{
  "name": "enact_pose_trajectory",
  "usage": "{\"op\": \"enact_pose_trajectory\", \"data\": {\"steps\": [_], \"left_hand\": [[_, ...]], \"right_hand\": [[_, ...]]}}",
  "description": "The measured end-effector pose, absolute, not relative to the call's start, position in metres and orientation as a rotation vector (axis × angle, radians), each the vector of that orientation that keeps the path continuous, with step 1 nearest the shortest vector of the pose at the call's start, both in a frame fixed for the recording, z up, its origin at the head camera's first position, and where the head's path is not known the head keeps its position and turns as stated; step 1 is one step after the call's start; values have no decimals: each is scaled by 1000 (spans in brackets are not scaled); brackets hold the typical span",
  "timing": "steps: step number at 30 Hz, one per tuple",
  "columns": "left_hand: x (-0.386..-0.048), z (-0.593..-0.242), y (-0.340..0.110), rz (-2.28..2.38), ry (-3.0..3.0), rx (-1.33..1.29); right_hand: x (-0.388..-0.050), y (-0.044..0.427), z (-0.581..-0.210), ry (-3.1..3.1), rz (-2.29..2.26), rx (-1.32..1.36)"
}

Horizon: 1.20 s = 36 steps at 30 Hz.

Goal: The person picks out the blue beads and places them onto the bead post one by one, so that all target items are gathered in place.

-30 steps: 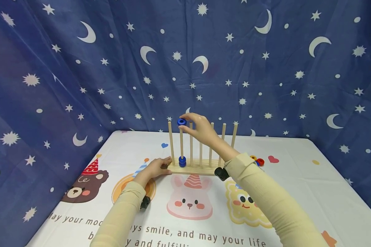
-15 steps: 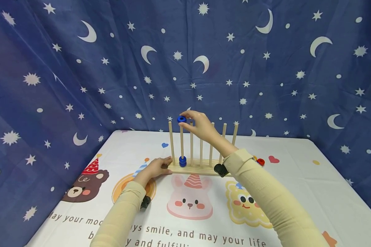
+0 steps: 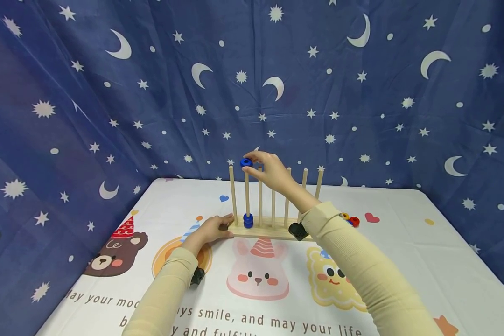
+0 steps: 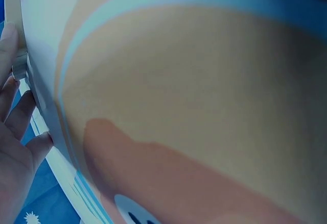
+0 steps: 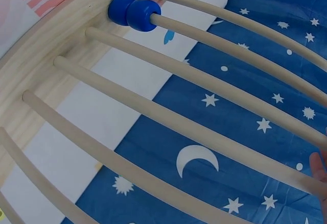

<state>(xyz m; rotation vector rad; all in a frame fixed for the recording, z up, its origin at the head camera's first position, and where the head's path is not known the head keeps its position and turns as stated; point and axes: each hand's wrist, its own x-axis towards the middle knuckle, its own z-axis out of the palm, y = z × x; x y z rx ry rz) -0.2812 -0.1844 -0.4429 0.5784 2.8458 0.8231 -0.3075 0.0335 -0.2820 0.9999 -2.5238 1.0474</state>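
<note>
A wooden stand [image 3: 258,232] with several upright pegs sits on the table. Two blue beads [image 3: 248,220] are stacked at the bottom of its second peg from the left; the right wrist view shows the same blue beads [image 5: 134,13] against the base. My right hand [image 3: 275,173] pinches another blue bead [image 3: 246,162] between thumb and fingers, at the top of that peg. Whether the peg tip is inside the hole I cannot tell. My left hand [image 3: 210,229] grips the left end of the base, and in the left wrist view its fingers [image 4: 20,114] show at the edge.
Several loose beads lie right of the stand, partly hidden by my right sleeve; a red bead [image 3: 354,221] and a yellow bead [image 3: 344,215] show. A printed white cloth [image 3: 403,261] covers the table. Behind it hangs a blue star-patterned curtain [image 3: 218,121].
The pinched blue bead has risen slightly at the peg's top and tilted a little. My left hand and the two stacked beads have stayed in place.
</note>
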Motion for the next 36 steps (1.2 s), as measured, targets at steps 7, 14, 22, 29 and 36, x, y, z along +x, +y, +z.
{"op": "enact_pose_trajectory", "data": {"steps": [7,14,22,29,36], "left_hand": [[-281,-443,-184,814,2852,582],[-282,-445,-185,819,2846,573],[-281,-444,-184,852,2829,572],[-282,-444,-184,826,2844,568],[-281,-443,-184,823,2849,577]], "right_hand": [[-308,33,-283,-2524,1049,1002],[-309,33,-283,-2527,1039,998],[-308,32,-284,-2566,998,980],[-308,31,-285,-2547,998,990],[-308,32,-286,-2531,991,1001]]}}
